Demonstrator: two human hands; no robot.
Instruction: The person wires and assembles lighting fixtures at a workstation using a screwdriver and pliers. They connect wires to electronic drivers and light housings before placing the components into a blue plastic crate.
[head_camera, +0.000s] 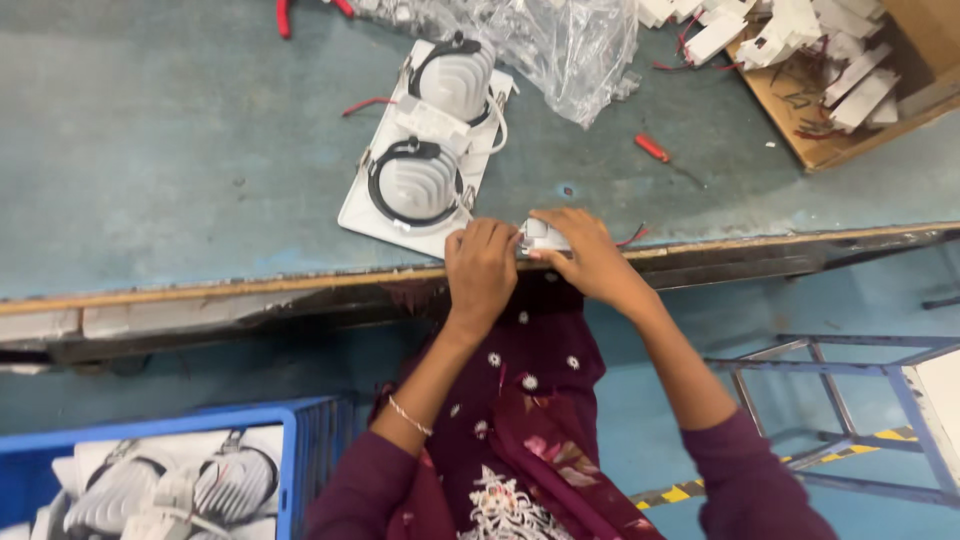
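Both hands' grip (480, 265) (585, 250) closed on small white part (540, 235), at worn blue-grey bench (180, 150) edge.

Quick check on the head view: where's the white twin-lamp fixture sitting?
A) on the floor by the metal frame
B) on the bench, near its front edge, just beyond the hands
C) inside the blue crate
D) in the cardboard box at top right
B: the white twin-lamp fixture lies on the bench near its front edge, just beyond the left hand and right hand, which hold a small white part.
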